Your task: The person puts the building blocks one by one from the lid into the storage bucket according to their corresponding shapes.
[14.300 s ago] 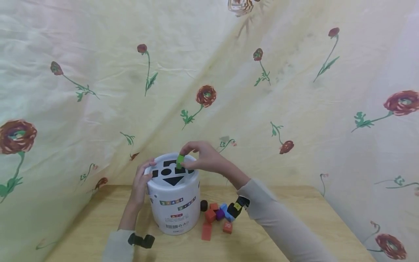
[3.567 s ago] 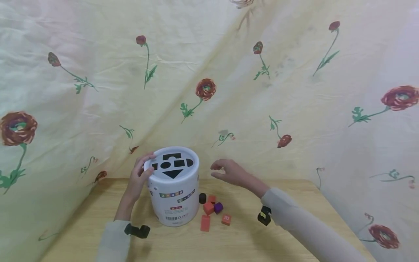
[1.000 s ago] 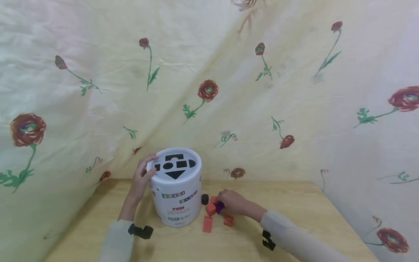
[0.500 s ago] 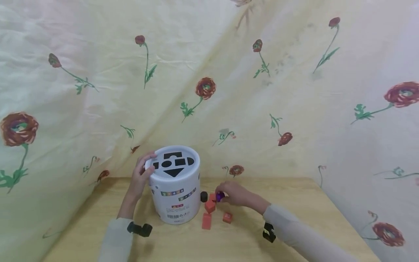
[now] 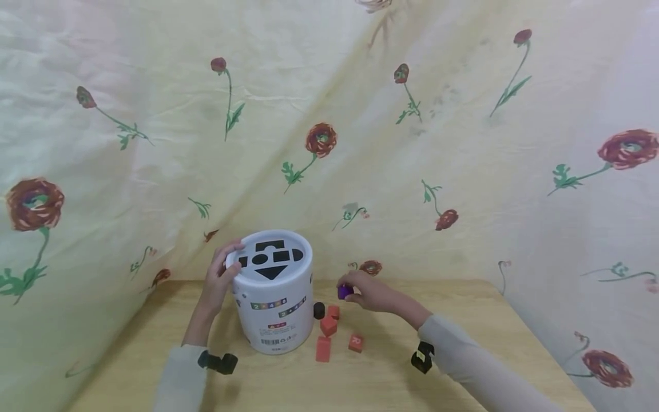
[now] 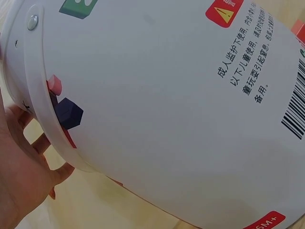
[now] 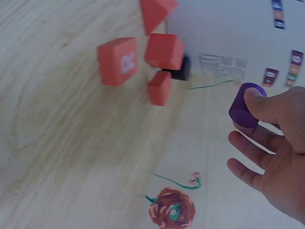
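Note:
A white shape-sorter bucket (image 5: 275, 315) stands upright on the table, its lid (image 5: 252, 276) cut with several black-looking holes. My left hand (image 5: 218, 277) grips the lid's left rim, thumb on the near side and fingers on the far side. To the right of the bucket, raised above the table, my right hand (image 5: 373, 293) pinches a purple block (image 5: 344, 292). The right wrist view shows that purple block (image 7: 242, 114) with a rounded end, between thumb and forefinger; the other fingers (image 7: 250, 148) are spread and hold nothing.
Beside the bucket's base lie a black block (image 5: 319, 311) and several red blocks (image 5: 328, 326), one a flat piece marked R (image 5: 356, 343). The wooden table (image 5: 443, 332) extends to the right. A flowered cloth (image 5: 463, 171) hangs behind and at both sides.
My right hand has picked up the purple block from among the red ones and lifted it. Earlier it held a green block over the lid; that and the blue blocks are out of sight now.

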Demonstrator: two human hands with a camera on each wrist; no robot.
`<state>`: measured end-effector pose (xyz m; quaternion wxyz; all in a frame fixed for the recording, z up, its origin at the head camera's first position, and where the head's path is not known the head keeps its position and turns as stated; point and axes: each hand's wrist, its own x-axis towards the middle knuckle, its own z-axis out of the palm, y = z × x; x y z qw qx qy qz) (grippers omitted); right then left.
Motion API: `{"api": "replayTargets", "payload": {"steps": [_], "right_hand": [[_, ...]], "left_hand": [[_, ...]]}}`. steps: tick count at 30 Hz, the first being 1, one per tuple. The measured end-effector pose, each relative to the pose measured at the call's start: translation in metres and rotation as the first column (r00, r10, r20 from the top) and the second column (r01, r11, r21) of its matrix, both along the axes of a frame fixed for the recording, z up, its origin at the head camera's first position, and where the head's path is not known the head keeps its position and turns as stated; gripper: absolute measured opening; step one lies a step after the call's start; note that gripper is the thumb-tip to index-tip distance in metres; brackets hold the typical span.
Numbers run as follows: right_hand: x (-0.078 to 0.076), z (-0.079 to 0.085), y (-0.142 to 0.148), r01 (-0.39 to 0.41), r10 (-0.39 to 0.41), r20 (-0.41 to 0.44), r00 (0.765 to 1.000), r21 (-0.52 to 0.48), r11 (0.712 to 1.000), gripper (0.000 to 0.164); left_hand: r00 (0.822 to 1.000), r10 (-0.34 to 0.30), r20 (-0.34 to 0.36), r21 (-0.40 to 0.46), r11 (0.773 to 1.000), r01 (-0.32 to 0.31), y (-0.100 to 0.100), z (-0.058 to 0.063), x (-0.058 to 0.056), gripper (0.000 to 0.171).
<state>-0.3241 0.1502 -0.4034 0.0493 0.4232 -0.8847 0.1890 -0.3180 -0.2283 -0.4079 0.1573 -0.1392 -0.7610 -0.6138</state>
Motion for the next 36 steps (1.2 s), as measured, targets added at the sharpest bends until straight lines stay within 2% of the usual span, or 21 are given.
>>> {"api": "replayTargets", "payload": {"steps": [5,12,18,23,31,36], "right_hand": [[-0.001,0.014,0.000,0.038,-0.032,0.080,0.996,-0.073,0.997,0.030],[-0.004,0.042,-0.006,0.084,-0.064,0.133,0.989,-0.154,0.984,0.034],[-0.009,0.076,-0.016,0.110,-0.059,0.187,0.980,-0.273,0.956,0.035],[-0.013,0.097,-0.030,0.115,-0.044,0.207,0.977,-0.342,0.933,0.034],[-0.014,0.115,-0.062,0.088,0.006,0.221,0.975,-0.412,0.907,0.034],[-0.012,0.122,-0.083,0.093,0.039,0.269,0.962,-0.459,0.883,0.034]], "left_hand": [[1.000,0.003,0.004,-0.006,1.000,-0.003,-0.001,0.000,-0.001,0.048],[1.000,-0.006,-0.006,0.006,1.000,0.006,-0.002,0.000,-0.001,0.047],[1.000,-0.011,-0.003,0.007,1.000,0.011,-0.002,0.000,-0.001,0.046],[1.000,-0.015,-0.001,0.007,1.000,0.015,-0.002,0.000,-0.001,0.046],[1.000,-0.017,0.002,0.004,1.000,0.017,-0.002,-0.001,-0.002,0.046],[1.000,-0.026,-0.012,0.009,1.000,0.026,-0.003,-0.002,-0.005,0.046]]}}
